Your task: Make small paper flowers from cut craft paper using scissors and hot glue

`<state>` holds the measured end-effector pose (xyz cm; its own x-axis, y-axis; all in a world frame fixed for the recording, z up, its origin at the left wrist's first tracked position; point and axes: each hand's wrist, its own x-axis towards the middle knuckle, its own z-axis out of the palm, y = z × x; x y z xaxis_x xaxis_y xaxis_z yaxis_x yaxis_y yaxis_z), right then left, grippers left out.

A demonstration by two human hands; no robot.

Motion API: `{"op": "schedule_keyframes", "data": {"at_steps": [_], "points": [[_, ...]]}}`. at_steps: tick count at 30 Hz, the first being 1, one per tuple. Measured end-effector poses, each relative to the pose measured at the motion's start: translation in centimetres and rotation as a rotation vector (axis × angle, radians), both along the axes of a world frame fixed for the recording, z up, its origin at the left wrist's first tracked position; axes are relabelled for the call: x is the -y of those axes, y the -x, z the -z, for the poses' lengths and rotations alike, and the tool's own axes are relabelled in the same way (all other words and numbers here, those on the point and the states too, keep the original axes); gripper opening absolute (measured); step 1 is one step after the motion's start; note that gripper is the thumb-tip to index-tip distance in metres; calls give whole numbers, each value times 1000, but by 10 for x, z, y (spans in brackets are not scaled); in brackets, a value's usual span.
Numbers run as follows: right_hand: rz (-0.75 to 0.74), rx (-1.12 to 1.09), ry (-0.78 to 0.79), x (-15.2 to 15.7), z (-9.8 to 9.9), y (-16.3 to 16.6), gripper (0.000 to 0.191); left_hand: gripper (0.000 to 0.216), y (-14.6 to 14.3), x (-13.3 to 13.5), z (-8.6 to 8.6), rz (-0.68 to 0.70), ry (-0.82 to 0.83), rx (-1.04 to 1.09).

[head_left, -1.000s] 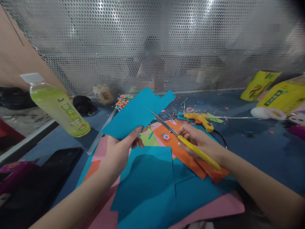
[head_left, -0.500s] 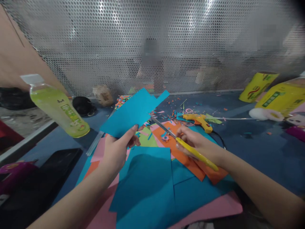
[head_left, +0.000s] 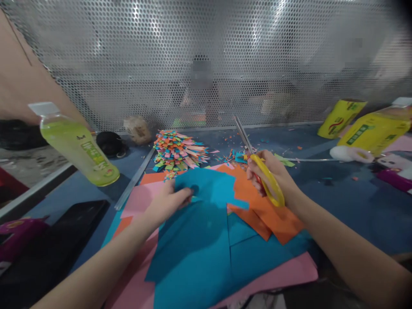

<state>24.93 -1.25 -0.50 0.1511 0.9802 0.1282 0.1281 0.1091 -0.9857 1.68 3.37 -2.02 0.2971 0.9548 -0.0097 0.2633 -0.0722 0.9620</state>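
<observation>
My left hand [head_left: 167,201] pinches the left edge of a cut piece of blue paper [head_left: 209,184], which now lies low over other sheets. A narrow strip sticks out at this piece's right side. Beneath it is a larger blue sheet [head_left: 193,249], on top of a spread of orange and pink paper. In my right hand [head_left: 270,171] is a pair of scissors [head_left: 269,178] with yellow handles, red on the inside. The blades point up and slightly left, apart from the paper, and look closed together.
A mound of fringed coloured paper [head_left: 178,152] stands behind the sheets, with scraps scattered beside it. A green drink bottle [head_left: 80,148] and a black phone-like slab [head_left: 77,227] are at left. Yellow bottle [head_left: 376,128] at right; perforated metal panel [head_left: 161,56] at the back.
My left hand has lowered the blue piece onto the sheets, uncovering the fringed paper mound. The scissors have swung upright and away from the paper, their handles now in front of the glue gun.
</observation>
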Motion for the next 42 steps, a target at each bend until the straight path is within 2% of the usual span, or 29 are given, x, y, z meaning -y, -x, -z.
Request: {"op": "schedule_keyframes", "data": {"at_steps": [3,6,11,14,18,21,23,27,30,37,42], "points": [[3,-25,-55,-1,-2,-4,41,5,-3,11,-5,255,-43,-209],[5,-61,-64,-3,-2,-8,42,8,-9,19,-13,510,-140,-402],[-17,-114,-152,-3,-6,-11,41,17,-27,13,-21,661,-169,-532],[-88,-168,-235,-1,-9,-11,43,17,-45,2,-24,729,-277,-611],[-78,-157,-246,0,-7,-9,43,19,-73,-13,-23,646,-386,-584],[-26,-90,-223,-7,1,-8,41,44,-81,-22,-18,471,-485,-572],[-13,-26,-209,-12,9,-9,37,56,-75,-25,-15,415,-520,-603],[38,288,-190,-18,23,-7,27,65,-52,-25,-7,451,-568,-640],[35,446,-192,-15,26,-3,28,64,-42,-25,0,487,-685,-667],[7,339,-182,-19,29,-3,29,56,-40,-27,10,512,-661,-629],[25,341,-192,-25,39,0,31,49,-38,-25,8,435,-611,-641]]}}
